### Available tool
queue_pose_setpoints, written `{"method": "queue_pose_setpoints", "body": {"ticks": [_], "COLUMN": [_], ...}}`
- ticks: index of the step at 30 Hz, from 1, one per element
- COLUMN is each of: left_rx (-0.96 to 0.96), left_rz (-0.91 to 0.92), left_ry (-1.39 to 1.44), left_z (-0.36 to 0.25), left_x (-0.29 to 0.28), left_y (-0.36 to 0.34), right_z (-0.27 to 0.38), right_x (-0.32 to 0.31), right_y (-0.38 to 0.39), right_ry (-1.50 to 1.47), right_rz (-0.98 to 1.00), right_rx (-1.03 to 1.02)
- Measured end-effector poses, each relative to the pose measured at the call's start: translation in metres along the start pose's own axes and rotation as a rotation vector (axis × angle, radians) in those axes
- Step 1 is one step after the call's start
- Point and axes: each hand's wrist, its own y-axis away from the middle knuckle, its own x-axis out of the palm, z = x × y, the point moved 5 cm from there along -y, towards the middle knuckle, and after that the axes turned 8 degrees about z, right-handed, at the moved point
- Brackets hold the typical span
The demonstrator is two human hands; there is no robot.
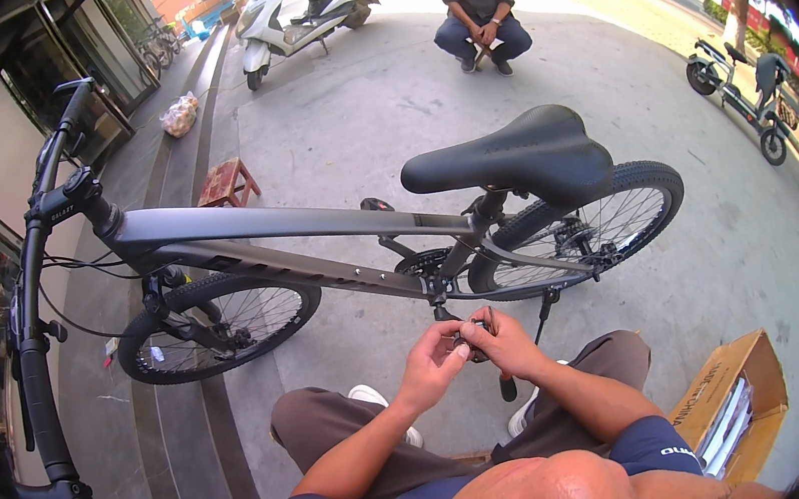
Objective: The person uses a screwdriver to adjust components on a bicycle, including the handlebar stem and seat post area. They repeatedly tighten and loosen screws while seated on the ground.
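My left hand [434,356] and my right hand [501,345] meet just below the crank of a grey bicycle [295,225], fingers closed around a small black part [479,356], possibly a pedal, at the lower crank arm [443,312]. My fingers hide much of that part. A black handle [507,387] hangs below my right hand; whether I grip it is unclear. The bicycle's black saddle [509,159] is above my hands, its kickstand [547,311] just to their right.
A cardboard box [762,394] with papers sits at my right. Beyond the bicycle are a red stool [225,182], a bag [180,115], a white scooter [290,32] and a squatting person [479,7]. Steps [158,443] run along the left; small scooters [731,85] stand far right.
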Motion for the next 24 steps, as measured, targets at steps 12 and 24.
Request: {"method": "queue_pose_setpoints", "body": {"ticks": [12, 24], "left_rx": [0.279, 0.230], "left_rz": [-0.134, -0.099], "left_ry": [-0.909, -0.997], "left_z": [-0.035, -0.030], "left_x": [-0.001, -0.005], "left_y": [-0.011, -0.017], "right_z": [0.026, 0.033], "right_x": [-0.001, -0.002], "right_y": [0.003, 0.001], "right_ry": [0.035, -0.201], "right_rz": [0.068, 0.261], "right_rx": [0.011, 0.044]}}
